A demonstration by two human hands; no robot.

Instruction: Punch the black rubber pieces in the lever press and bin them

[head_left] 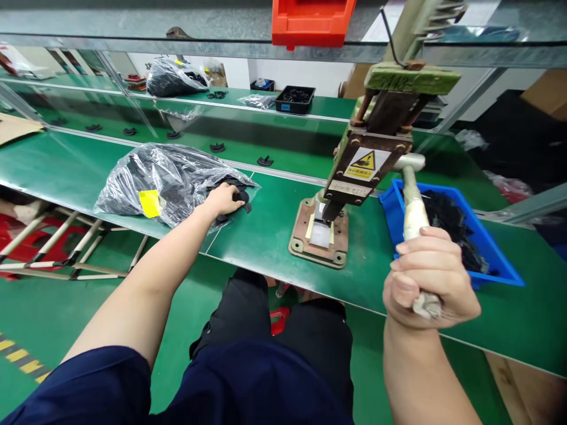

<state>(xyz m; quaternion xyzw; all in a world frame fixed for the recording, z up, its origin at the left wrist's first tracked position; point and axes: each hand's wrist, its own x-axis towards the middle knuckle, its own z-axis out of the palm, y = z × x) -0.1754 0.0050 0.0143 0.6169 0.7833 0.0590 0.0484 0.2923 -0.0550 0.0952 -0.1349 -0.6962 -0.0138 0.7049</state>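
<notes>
My arms are bare from above the elbow down, with no gloves, rings or watch on my left hand (224, 199) or right hand (429, 277). I wear a dark navy short-sleeved top, its left sleeve (88, 386) loose, and black trousers (310, 336).

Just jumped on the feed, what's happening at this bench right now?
A person sits at a green workbench. Their right hand grips the lever handle of a small hand press. Their left hand reaches into the open end of a plastic bag of black parts. A blue bin holding more black parts sits beside the press.
</notes>
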